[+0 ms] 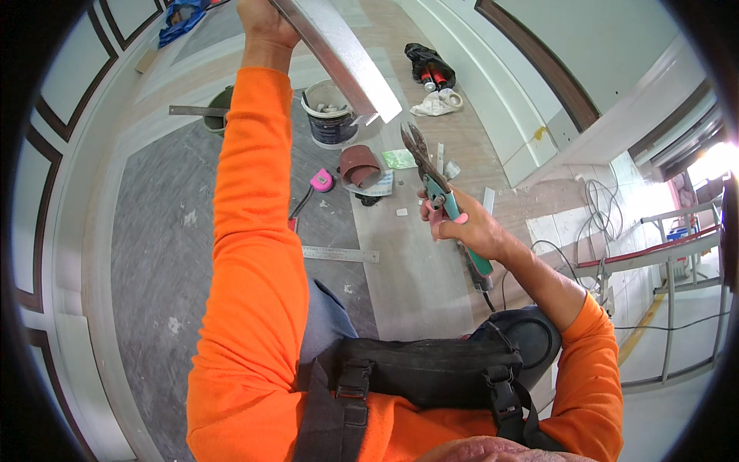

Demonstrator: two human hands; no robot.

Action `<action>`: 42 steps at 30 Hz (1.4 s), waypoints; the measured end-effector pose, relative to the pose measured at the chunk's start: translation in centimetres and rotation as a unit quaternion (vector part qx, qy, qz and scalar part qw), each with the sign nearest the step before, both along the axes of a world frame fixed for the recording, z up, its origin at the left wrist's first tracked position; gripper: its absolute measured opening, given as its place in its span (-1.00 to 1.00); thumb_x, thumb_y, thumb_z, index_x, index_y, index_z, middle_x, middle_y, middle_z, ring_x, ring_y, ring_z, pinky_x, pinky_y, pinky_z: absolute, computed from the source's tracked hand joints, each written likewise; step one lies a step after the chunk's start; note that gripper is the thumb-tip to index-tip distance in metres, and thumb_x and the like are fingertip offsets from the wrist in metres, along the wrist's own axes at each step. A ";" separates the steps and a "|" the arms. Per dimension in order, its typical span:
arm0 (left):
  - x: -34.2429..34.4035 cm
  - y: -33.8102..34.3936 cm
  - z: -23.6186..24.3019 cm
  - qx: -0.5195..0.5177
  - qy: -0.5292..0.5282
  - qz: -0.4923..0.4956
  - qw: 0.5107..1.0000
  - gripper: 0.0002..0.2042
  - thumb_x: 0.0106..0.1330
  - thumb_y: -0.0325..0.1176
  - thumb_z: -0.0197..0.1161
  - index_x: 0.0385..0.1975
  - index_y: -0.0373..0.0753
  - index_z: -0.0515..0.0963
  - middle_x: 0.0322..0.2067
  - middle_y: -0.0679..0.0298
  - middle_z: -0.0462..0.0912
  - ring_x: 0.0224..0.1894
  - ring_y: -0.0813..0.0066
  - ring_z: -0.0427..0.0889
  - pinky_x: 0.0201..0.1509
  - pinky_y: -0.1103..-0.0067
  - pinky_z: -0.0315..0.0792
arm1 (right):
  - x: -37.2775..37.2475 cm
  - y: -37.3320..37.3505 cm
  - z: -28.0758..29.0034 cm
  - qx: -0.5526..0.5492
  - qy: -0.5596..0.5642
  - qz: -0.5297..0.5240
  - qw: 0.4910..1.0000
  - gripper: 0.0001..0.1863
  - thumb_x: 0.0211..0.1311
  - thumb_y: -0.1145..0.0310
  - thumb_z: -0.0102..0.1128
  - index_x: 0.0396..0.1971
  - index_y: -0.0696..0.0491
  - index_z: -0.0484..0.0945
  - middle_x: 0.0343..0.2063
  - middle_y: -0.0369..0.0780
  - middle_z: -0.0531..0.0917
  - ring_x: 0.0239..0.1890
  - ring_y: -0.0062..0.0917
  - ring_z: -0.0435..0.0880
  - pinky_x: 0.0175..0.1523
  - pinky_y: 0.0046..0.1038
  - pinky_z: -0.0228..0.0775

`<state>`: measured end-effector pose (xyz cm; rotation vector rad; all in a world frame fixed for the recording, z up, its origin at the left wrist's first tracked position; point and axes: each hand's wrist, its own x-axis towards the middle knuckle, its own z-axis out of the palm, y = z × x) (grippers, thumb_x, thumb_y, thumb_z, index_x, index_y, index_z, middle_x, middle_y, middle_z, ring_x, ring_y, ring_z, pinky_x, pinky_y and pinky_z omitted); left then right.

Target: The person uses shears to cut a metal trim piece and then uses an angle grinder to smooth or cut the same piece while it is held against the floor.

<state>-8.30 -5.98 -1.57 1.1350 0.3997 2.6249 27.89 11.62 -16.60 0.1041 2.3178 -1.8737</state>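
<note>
Metal profile (340, 58), 1, in left hand (266, 25), and snips (436, 188), 1 pair, in right hand (479, 229)

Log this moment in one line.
left hand: holds metal channel; right hand: holds snips; snips: apart from metal channel; floor: bucket, pink tape measure

above the bucket (331, 132), the top edge is cutting off the metal channel (342, 61) and the left hand (267, 25). left of the bucket, the orange sleeve (258, 158) is hiding part of the green pail (219, 105). right of and below the bucket, the right hand (471, 225) is covering part of the snips (439, 192).
</note>
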 end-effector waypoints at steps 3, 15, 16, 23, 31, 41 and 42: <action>-0.6 0.1 -0.4 0.011 -0.004 -0.004 1.000 -0.49 0.56 0.20 -0.16 0.02 -0.18 0.40 -0.29 0.16 0.57 -0.38 0.35 0.56 -0.33 0.39 0.58 | 0.0 0.0 0.2 -0.017 -0.010 0.002 1.000 -0.41 0.12 0.45 0.29 0.21 0.12 0.42 -0.19 -0.30 0.56 -0.12 -0.59 0.52 0.09 -0.47 0.42; -0.9 -0.1 -0.3 0.013 0.014 -0.010 1.000 -0.55 0.56 0.09 -0.13 -0.03 -0.20 0.47 -0.31 0.15 0.60 -0.38 0.34 0.61 -0.30 0.40 0.60 | 0.0 -0.7 1.6 0.040 0.005 0.005 0.999 -0.39 0.13 0.39 0.29 0.24 0.09 0.42 -0.17 -0.30 0.56 -0.10 -0.57 0.51 0.14 -0.44 0.39; -0.7 -0.1 -0.2 0.012 0.010 -0.009 1.000 -0.55 0.56 0.09 -0.13 -0.04 -0.20 0.48 -0.31 0.15 0.60 -0.38 0.34 0.61 -0.31 0.40 0.59 | 0.0 -0.7 1.6 0.046 0.010 0.006 0.999 -0.40 0.13 0.39 0.29 0.23 0.09 0.42 -0.17 -0.30 0.56 -0.10 -0.57 0.51 0.14 -0.44 0.39; 0.3 1.2 -0.7 0.008 -0.002 -0.019 1.000 -0.54 0.55 0.10 -0.15 -0.03 -0.19 0.48 -0.34 0.19 0.58 -0.40 0.34 0.58 -0.31 0.39 0.57 | -0.1 -0.4 1.4 0.085 0.028 0.003 0.996 -0.41 0.14 0.39 0.29 0.21 0.11 0.42 -0.18 -0.28 0.56 -0.11 -0.55 0.51 0.14 -0.42 0.39; 0.4 1.1 -0.1 0.002 0.009 -0.023 1.000 -0.52 0.55 0.15 -0.18 -0.04 -0.15 0.49 -0.35 0.24 0.56 -0.41 0.37 0.54 -0.34 0.41 0.53 | 0.0 -1.3 2.2 0.085 0.028 -0.005 0.996 -0.44 0.18 0.40 0.30 0.20 0.12 0.43 -0.20 -0.29 0.56 -0.13 -0.58 0.52 0.09 -0.45 0.42; 1.6 1.0 0.5 0.001 0.028 -0.015 0.999 -0.53 0.55 0.15 -0.16 -0.05 -0.15 0.47 -0.36 0.25 0.54 -0.42 0.37 0.53 -0.35 0.40 0.52 | 0.2 -1.5 2.6 0.089 -0.001 -0.033 0.996 -0.55 0.24 0.36 0.28 0.11 0.13 0.47 -0.31 -0.31 0.56 -0.34 -0.64 0.54 -0.18 -0.44 0.47; 1.7 1.0 0.5 0.002 0.025 -0.019 0.999 -0.53 0.55 0.14 -0.16 -0.06 -0.15 0.47 -0.36 0.24 0.53 -0.42 0.37 0.53 -0.35 0.40 0.52 | 0.2 -1.5 2.6 0.095 0.001 -0.033 0.995 -0.56 0.24 0.36 0.27 0.10 0.12 0.47 -0.32 -0.31 0.56 -0.35 -0.64 0.54 -0.19 -0.44 0.47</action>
